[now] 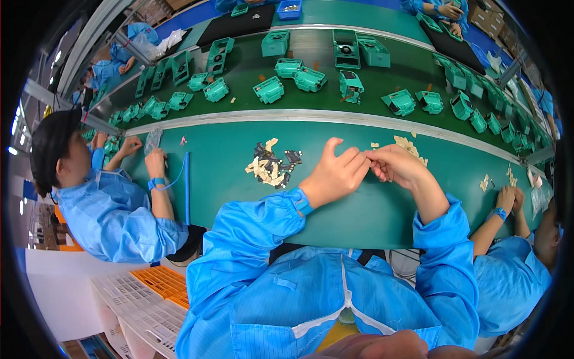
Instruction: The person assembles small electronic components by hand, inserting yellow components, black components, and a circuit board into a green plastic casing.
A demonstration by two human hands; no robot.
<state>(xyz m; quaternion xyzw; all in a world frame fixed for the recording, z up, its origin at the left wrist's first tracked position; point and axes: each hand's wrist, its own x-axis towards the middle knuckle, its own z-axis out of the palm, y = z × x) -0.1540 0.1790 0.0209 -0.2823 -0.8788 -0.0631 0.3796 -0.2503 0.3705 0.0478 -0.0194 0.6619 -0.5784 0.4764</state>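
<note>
My left hand [336, 173] and my right hand [399, 166] meet fingertip to fingertip above the green worktable [221, 203]. The thumb and finger of each are pinched; whatever lies between them is too small to make out. A blue band [302, 202] circles my left wrist. To the left of my hands is a loose pile of small black parts [293, 157] mixed with cream-coloured pieces [271, 144]. Just beyond my right hand lies a heap of flat cream-coloured pieces [406, 143], partly hidden by that hand.
Beyond a pale metal rail [299, 116], a dark green belt carries several teal plastic housings [269, 90]. Co-workers in blue smocks sit at left [113, 209] and right [514, 275]. A blue strip [187, 188] stands between me and the left person. Plastic crates [140, 299] are at lower left.
</note>
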